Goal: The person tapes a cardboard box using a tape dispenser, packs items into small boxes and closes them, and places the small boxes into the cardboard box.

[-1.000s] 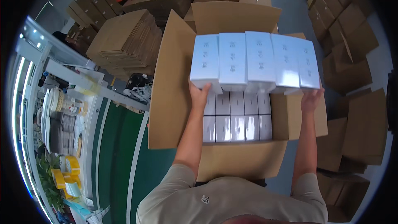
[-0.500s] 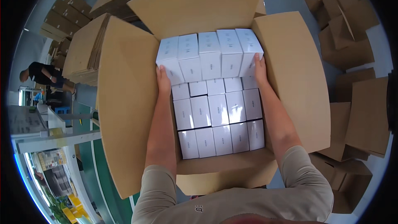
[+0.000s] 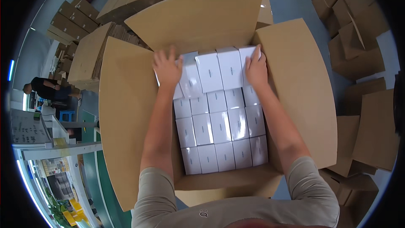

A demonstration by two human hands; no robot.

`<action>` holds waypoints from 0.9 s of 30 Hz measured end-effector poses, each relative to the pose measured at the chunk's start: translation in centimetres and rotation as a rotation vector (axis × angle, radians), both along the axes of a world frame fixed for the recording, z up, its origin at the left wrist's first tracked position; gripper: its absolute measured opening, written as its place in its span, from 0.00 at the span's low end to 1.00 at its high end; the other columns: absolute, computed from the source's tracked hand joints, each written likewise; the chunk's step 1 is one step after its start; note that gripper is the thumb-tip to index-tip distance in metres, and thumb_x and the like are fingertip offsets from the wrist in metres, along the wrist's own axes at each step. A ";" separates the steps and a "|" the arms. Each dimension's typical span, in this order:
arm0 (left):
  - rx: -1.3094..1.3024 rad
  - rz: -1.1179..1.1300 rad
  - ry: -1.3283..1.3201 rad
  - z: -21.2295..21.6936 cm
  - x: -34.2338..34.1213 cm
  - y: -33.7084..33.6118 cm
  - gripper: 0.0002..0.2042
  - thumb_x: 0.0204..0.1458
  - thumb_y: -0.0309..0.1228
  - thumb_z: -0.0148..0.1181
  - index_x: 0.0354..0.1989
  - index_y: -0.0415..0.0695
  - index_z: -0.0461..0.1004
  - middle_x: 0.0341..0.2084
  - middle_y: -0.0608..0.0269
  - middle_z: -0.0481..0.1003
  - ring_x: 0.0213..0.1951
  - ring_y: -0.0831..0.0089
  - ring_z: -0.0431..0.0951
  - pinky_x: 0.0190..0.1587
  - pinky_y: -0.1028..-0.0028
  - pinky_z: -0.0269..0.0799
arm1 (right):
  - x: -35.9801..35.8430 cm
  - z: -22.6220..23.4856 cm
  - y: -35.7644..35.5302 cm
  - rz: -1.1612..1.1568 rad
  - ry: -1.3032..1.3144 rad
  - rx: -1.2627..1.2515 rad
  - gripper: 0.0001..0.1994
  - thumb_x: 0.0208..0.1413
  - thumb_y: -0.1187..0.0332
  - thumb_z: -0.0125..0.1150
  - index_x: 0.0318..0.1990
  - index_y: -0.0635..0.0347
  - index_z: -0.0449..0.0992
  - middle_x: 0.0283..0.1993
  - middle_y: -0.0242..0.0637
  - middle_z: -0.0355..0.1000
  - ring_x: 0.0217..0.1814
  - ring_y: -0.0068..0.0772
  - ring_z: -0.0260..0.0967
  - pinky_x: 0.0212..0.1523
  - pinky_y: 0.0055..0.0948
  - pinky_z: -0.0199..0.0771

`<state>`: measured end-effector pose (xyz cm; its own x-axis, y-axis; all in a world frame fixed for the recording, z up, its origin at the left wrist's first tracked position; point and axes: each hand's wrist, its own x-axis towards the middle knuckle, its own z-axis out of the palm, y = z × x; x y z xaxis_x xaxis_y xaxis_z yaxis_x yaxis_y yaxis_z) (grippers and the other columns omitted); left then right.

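Both hands lie flat, fingers spread, on white boxes along the far row of an open carton; left hand, right hand; pressing evenly should seat them level.

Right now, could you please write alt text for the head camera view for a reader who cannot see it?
A person's left hand and right hand press flat on a row of small white rectangular boxes at the far end of a large open brown cardboard carton, above a packed layer of white boxes. Stacked cardboard cartons surround it.
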<state>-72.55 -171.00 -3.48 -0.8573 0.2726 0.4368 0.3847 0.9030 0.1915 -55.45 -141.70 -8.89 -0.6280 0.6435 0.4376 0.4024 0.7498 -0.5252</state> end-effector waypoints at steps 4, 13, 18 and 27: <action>-0.404 -0.339 -0.217 1.2 -2.1 0.7 0.31 0.62 0.57 0.50 0.65 0.47 0.71 0.60 0.45 0.73 0.57 0.45 0.75 0.56 0.53 0.73 | -0.2 3.9 -2.8 0.201 0.048 0.561 0.22 0.65 0.52 0.57 0.58 0.57 0.75 0.52 0.52 0.76 0.61 0.55 0.70 0.65 0.51 0.63; -0.326 -0.645 -0.698 2.0 -4.7 -0.6 0.37 0.40 0.57 0.75 0.59 0.49 0.79 0.54 0.47 0.79 0.58 0.52 0.77 0.61 0.63 0.70 | -4.5 3.7 1.4 0.610 -0.202 0.370 0.19 0.63 0.48 0.58 0.39 0.55 0.81 0.44 0.38 0.77 0.51 0.44 0.73 0.57 0.44 0.65; -0.230 -0.582 -1.022 0.6 -10.6 1.5 0.41 0.39 0.55 0.77 0.61 0.46 0.77 0.57 0.48 0.77 0.57 0.54 0.78 0.61 0.62 0.71 | -9.0 3.2 2.3 0.573 -0.377 0.364 0.22 0.65 0.44 0.53 0.40 0.53 0.83 0.43 0.39 0.79 0.51 0.44 0.74 0.57 0.46 0.65; -0.244 -0.177 -0.571 4.3 -1.3 2.3 0.25 0.58 0.46 0.65 0.59 0.45 0.78 0.55 0.52 0.79 0.58 0.54 0.76 0.62 0.59 0.68 | -13.4 0.9 5.1 0.518 -0.626 0.259 0.28 0.68 0.39 0.44 0.45 0.51 0.84 0.41 0.43 0.82 0.52 0.46 0.76 0.60 0.51 0.64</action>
